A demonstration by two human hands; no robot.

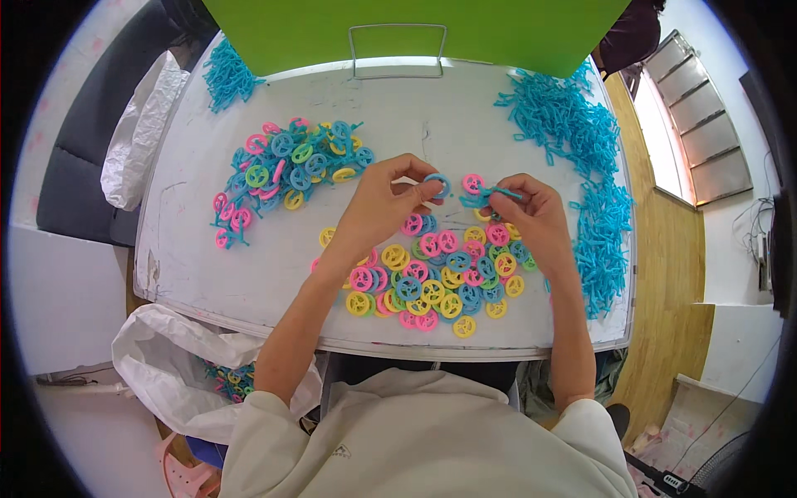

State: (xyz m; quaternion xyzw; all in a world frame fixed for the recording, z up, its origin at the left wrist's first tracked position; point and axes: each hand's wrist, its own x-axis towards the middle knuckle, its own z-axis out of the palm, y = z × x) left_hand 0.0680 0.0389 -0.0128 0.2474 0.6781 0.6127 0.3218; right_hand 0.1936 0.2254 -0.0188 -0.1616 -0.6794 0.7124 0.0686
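Observation:
My left hand (383,201) pinches a small blue spoked plastic wheel (443,184) between thumb and fingertips, above the middle of the white table. A short way to its right, my right hand (535,214) is closed on a thin blue plastic stick piece (508,192). The wheel and the stick are apart. Just beyond the right fingertips lies a pink wheel (472,183). Below both hands spreads a loose pile of pink, yellow, blue and green wheels (432,291).
Wheels joined with blue sticks form a heap (282,158) at the left. Loose blue sticks (564,120) line the right edge; more sticks (229,76) lie far left. A green panel (415,29) stands at the back. A white sack (158,344) with similar pieces hangs near left.

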